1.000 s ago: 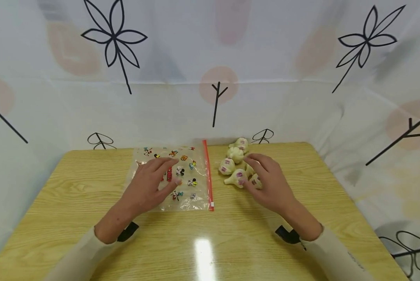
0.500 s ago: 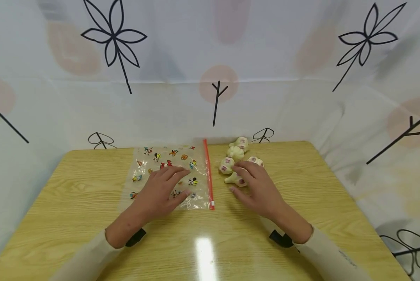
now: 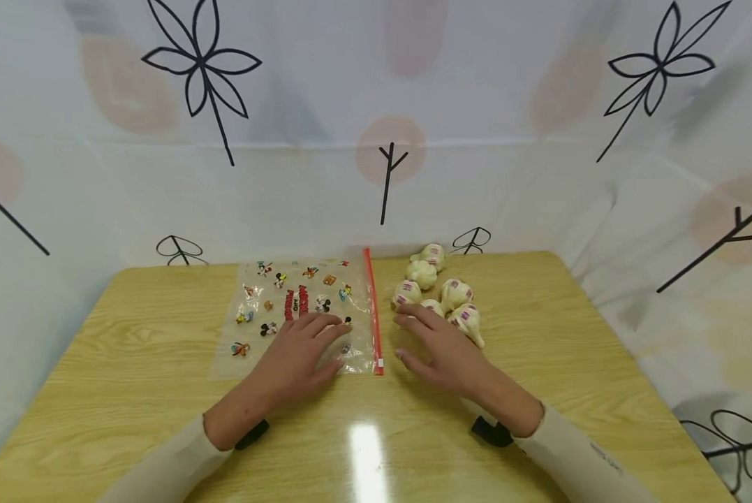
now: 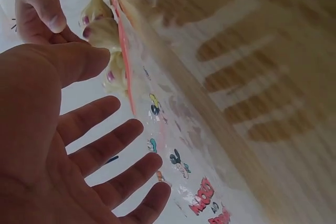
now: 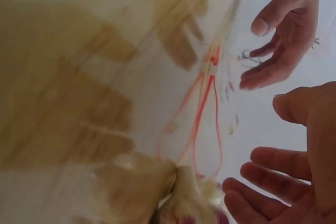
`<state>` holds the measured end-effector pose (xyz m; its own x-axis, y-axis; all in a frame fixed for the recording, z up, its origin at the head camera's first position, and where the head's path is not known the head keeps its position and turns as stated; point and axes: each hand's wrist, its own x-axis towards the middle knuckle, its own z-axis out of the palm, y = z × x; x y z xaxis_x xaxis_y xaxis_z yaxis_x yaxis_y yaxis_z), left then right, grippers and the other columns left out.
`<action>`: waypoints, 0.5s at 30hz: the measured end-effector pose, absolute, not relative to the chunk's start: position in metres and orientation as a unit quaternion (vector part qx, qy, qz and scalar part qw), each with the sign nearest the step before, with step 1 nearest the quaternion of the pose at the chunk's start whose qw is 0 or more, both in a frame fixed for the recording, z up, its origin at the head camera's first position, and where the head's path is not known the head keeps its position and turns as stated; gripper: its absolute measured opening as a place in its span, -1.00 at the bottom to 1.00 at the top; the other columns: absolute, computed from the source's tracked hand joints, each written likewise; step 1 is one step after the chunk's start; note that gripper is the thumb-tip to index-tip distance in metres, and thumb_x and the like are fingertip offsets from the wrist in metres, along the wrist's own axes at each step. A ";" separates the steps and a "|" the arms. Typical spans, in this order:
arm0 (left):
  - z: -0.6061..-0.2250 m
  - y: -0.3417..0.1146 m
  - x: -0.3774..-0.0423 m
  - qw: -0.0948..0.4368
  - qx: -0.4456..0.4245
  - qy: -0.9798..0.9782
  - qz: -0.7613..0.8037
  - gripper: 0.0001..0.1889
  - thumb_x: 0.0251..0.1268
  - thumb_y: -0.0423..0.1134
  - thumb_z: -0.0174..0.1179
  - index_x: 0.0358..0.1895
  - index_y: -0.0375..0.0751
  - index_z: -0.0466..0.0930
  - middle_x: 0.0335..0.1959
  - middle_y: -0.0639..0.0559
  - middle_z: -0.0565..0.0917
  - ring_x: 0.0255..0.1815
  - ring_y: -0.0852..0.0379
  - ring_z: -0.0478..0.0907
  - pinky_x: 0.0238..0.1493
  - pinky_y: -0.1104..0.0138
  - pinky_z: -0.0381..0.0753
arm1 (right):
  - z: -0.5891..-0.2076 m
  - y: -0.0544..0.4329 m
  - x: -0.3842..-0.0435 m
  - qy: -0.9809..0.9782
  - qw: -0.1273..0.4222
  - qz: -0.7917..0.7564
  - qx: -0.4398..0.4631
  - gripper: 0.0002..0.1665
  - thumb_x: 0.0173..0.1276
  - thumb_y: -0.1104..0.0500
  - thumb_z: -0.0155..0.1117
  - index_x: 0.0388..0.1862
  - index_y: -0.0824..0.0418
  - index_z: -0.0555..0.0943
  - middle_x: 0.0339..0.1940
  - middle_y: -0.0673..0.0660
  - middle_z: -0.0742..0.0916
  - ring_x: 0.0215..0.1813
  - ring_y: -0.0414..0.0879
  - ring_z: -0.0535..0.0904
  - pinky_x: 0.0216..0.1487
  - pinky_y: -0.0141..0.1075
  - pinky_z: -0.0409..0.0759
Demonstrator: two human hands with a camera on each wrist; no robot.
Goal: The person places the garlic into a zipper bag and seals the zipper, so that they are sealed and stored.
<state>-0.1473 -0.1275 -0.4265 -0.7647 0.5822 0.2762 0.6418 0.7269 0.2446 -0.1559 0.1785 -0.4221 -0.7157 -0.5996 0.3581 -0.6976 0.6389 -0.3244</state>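
A person's left hand (image 3: 295, 362) hovers over a printed plastic bag (image 3: 309, 283) flat on a table (image 3: 539, 321), its red zip edge (image 3: 373, 314) facing the garlic bulbs (image 3: 456, 294), likely for easy reach. The right hand (image 3: 450, 355) hangs beside the bulbs, both hands' fingers loosely spread, gripping nothing.

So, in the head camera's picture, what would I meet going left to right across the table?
Clear printed bag, red zip strip along its right edge, group of garlic bulbs. The left hand overlaps the bag, the right hand the garlic, so I skip both.
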 end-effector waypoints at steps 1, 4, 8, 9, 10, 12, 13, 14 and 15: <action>-0.427 -0.127 -0.147 0.089 -0.332 -0.925 -0.164 -0.45 0.41 -0.08 0.42 0.43 -0.01 0.59 0.39 -0.04 0.60 0.46 -0.15 0.46 0.38 -0.24 0.50 | -0.423 0.178 -0.157 -0.901 0.102 0.219 0.361 -0.34 0.49 0.01 0.43 0.44 0.30 0.55 0.52 0.19 0.54 0.46 0.13 0.54 0.42 0.03 0.58; -0.428 -0.126 -0.147 0.081 -0.336 -0.924 -0.163 -0.50 0.41 -0.11 0.41 0.39 0.02 0.62 0.38 -0.03 0.61 0.46 -0.14 0.45 0.35 -0.23 0.51 | -0.425 0.176 -0.159 -0.903 0.077 0.213 0.365 -0.35 0.49 0.03 0.43 0.41 0.34 0.56 0.52 0.22 0.53 0.47 0.14 0.53 0.45 0.03 0.56; -0.429 -0.126 -0.146 0.074 -0.342 -0.922 -0.163 -0.56 0.41 -0.16 0.41 0.32 0.06 0.67 0.37 -0.03 0.62 0.45 -0.13 0.47 0.32 -0.22 0.52 | -0.428 0.173 -0.163 -0.903 0.033 0.216 0.370 -0.33 0.52 0.06 0.39 0.46 0.38 0.52 0.54 0.27 0.50 0.53 0.17 0.47 0.50 0.05 0.50; -0.429 -0.126 -0.146 0.074 -0.342 -0.922 -0.162 -0.58 0.41 -0.17 0.41 0.31 0.06 0.68 0.37 -0.03 0.62 0.44 -0.13 0.47 0.32 -0.21 0.52 | -0.428 0.172 -0.164 -0.903 0.021 0.217 0.371 -0.31 0.53 0.07 0.37 0.49 0.39 0.49 0.55 0.28 0.49 0.54 0.18 0.46 0.51 0.05 0.48; -0.429 -0.126 -0.146 0.075 -0.343 -0.923 -0.161 -0.59 0.41 -0.18 0.41 0.30 0.06 0.69 0.36 -0.03 0.63 0.44 -0.13 0.48 0.32 -0.21 0.52 | -0.429 0.172 -0.165 -0.902 0.008 0.217 0.372 -0.29 0.54 0.07 0.36 0.51 0.40 0.45 0.57 0.29 0.47 0.55 0.18 0.44 0.52 0.06 0.47; -0.429 -0.126 -0.146 0.075 -0.343 -0.923 -0.156 -0.60 0.41 -0.21 0.40 0.28 0.06 0.70 0.36 -0.03 0.63 0.43 -0.14 0.49 0.32 -0.21 0.53 | -0.430 0.170 -0.167 -0.901 -0.013 0.219 0.375 -0.25 0.55 0.07 0.33 0.56 0.41 0.39 0.59 0.30 0.43 0.57 0.19 0.41 0.53 0.07 0.45; -0.429 -0.126 -0.146 0.072 -0.342 -0.924 -0.156 -0.60 0.42 -0.22 0.39 0.29 0.06 0.69 0.36 -0.03 0.62 0.43 -0.14 0.49 0.31 -0.21 0.54 | -0.430 0.169 -0.168 -0.900 -0.022 0.219 0.377 -0.23 0.55 0.07 0.32 0.58 0.41 0.37 0.61 0.30 0.42 0.58 0.19 0.40 0.54 0.08 0.44; -0.430 -0.126 -0.146 0.068 -0.340 -0.925 -0.157 -0.60 0.42 -0.23 0.38 0.29 0.06 0.69 0.37 -0.03 0.62 0.43 -0.15 0.49 0.30 -0.21 0.54 | -0.430 0.169 -0.169 -0.899 -0.030 0.218 0.379 -0.22 0.55 0.07 0.31 0.59 0.41 0.35 0.62 0.30 0.40 0.59 0.20 0.38 0.55 0.08 0.42; -0.430 -0.126 -0.146 0.062 -0.339 -0.925 -0.159 -0.60 0.43 -0.23 0.37 0.29 0.05 0.69 0.38 -0.04 0.61 0.44 -0.15 0.48 0.30 -0.21 0.55 | -0.430 0.169 -0.170 -0.898 -0.036 0.217 0.381 -0.21 0.55 0.07 0.31 0.60 0.41 0.33 0.63 0.30 0.38 0.60 0.20 0.36 0.56 0.08 0.41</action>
